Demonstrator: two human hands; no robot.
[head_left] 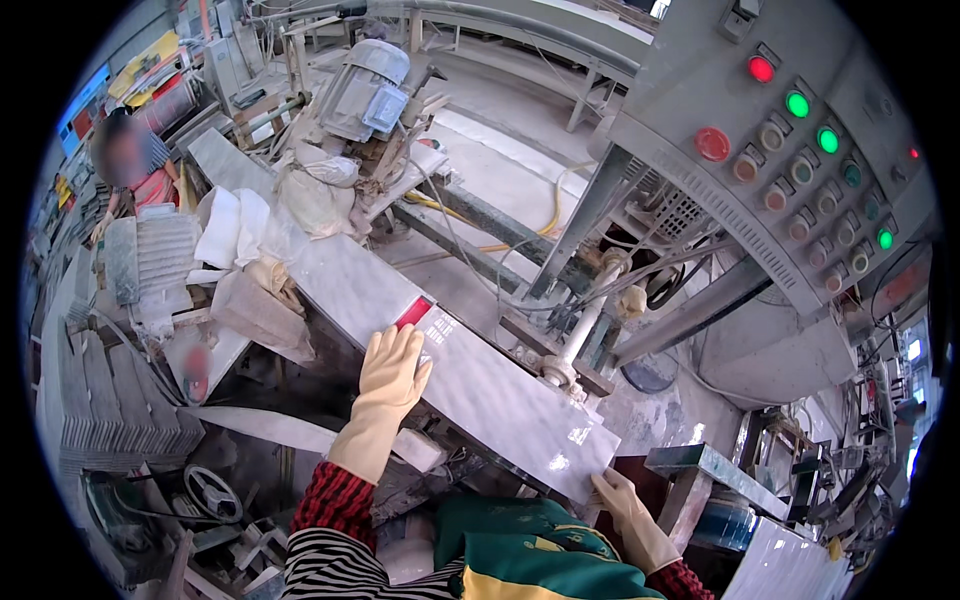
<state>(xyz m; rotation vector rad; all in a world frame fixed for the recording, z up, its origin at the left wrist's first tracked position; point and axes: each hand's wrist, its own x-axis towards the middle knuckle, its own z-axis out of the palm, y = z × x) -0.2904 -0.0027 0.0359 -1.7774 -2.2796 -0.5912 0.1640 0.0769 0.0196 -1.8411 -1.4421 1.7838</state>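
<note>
A long, glossy pale grey stone slab point(510, 400) lies slantwise in front of me, with white printed marks near its far left end. Beside those marks a small red strip point(413, 312) crosses the surface. My left hand point(390, 375), in a cream rubber glove, rests on the slab's near edge just below the strip, fingers stretched out. At the slab's right end my right hand point(630, 515), gloved alike, holds the near corner; some of its fingers are hidden. Another pale length of stone point(345, 285) continues the line toward the far left.
A control panel point(790, 150) with lit red and green buttons overhangs the right. Beyond the slab stand a motor point(365, 90) and a metal shaft point(583, 330). Stacked tiles point(125, 390) and a handwheel point(212, 493) are at left. A person point(135, 165) works at the far left.
</note>
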